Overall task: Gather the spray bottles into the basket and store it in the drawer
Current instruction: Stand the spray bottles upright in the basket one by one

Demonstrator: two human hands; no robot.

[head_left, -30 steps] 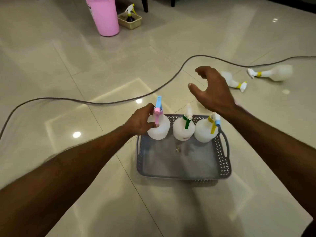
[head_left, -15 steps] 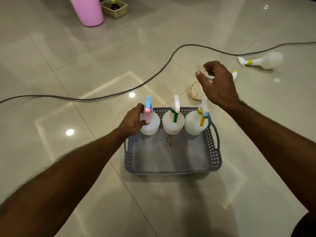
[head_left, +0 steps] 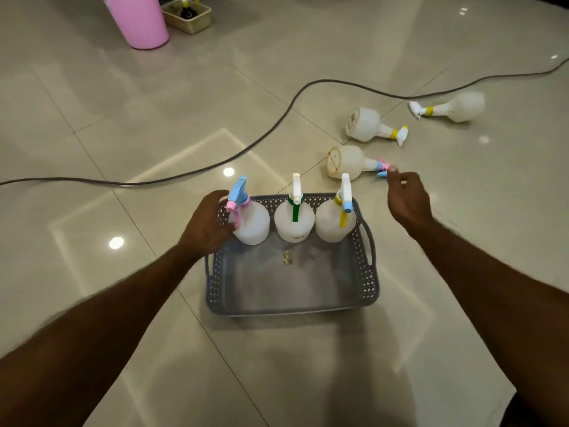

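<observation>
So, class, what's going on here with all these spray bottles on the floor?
A person is collecting spray bottles into a grey basket on the tiled floor. Three stand upright along its far side. The left hand holds the one with the blue and pink trigger. The right hand reaches for the nozzle of a bottle lying on its side just beyond the basket. Two more bottles lie further off.

Glossy tiled floor (head_left: 92, 118), grey basket (head_left: 368, 291), 3 fallen spray bottles (head_left: 366, 123), cable (head_left: 277, 118), pink bin (head_left: 138, 20), beige tray (head_left: 197, 21)
</observation>
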